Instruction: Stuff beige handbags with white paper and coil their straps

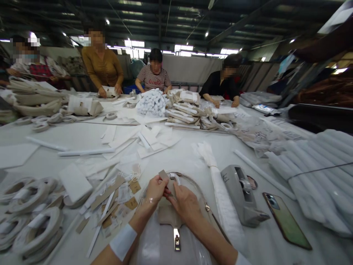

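Note:
A beige handbag (165,235) lies in front of me, partly under clear plastic. On its flap hangs a strap end with a shiny metal clasp (177,240). Above the flap, my left hand (154,189) pinches a flat grey-beige strip (163,174), its upper end sticking out past the fingers. My right hand (187,202) is closed at the lower part of the same strip, fingertips close to the left ones. Just behind the fingers shows a piece of the bag's handle with white wrapping (175,178). My forearms cover the bag's sides.
Right of the bag are a white wrapped bundle (216,184), a grey tape dispenser (241,195), a phone (286,221) and wrapped white rolls (317,176). Left lie paper tags (131,202) and coiled straps (38,232). Several people work across the table, behind piled bags (184,112).

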### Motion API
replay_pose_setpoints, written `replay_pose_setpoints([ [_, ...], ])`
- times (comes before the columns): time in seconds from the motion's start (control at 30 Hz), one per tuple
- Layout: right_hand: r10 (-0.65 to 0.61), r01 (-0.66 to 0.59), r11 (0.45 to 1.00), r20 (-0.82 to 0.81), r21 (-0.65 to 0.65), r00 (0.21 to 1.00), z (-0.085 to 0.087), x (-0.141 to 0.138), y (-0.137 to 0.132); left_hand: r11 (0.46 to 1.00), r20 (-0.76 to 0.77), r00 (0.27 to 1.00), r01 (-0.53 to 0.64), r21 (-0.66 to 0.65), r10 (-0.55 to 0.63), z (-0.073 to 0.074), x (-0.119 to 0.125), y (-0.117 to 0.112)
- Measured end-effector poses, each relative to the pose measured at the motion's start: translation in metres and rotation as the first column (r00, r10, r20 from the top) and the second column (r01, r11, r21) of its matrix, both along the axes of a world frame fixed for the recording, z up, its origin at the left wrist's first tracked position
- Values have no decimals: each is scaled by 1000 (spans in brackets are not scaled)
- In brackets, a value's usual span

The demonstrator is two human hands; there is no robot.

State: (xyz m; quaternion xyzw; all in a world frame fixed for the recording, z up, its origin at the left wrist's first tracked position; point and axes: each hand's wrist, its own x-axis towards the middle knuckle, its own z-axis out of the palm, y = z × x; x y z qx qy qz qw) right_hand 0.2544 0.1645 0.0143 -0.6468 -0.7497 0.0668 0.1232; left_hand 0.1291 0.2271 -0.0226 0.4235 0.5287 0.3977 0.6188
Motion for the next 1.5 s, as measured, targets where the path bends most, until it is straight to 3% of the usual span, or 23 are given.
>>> replay_pose_setpoints([
  [0.1,-35,34,999,-9,-21,999,-3,0,-6,1000,-17,1000,17,-4,-17,-4,5,-5],
  [0.37,-38,16,998,-336,-68,941,-11,12,-10,991,62,990,128,32,-130,-6,8,-15],
  [0.43,-49,14,997,-436,-82,898,-11,15,-11,982,125,974,184,33,-187,-6,4,-17],
  [0.53,-59,1,995,-606,-95,794,-9,19,-13,940,294,894,334,68,-339,-8,-4,-20],
  [0.6,-84,8,993,-669,-115,738,-8,21,-14,926,347,860,365,92,-374,-12,-7,-22],
  [0.73,-130,23,986,-692,-162,710,-16,23,-14,946,275,905,306,109,-325,-24,-1,-22],
  [0.87,-160,74,985,-651,-158,742,-27,23,-12,923,155,912,361,132,-379,-32,7,-17],
  [0.97,-225,158,973,-534,-169,815,-26,29,-9,892,-139,909,415,182,-394,-31,3,-1],
  [1.03,-264,214,963,-395,-166,880,-22,35,-4,867,-439,844,439,238,-307,-27,-3,18],
  [1.1,-282,252,956,-226,-152,932,-16,40,3,845,-639,743,461,271,-201,-24,-8,38],
  [1.2,-283,281,949,6,-144,959,-9,37,17,802,-782,600,546,243,-171,-23,-6,62],
  [1.3,-274,301,937,164,-179,948,-4,25,30,726,-873,441,668,164,-208,-23,3,73],
  [1.5,-247,312,923,273,-227,930,3,13,44,594,-942,250,801,72,-223,-20,13,80],
])
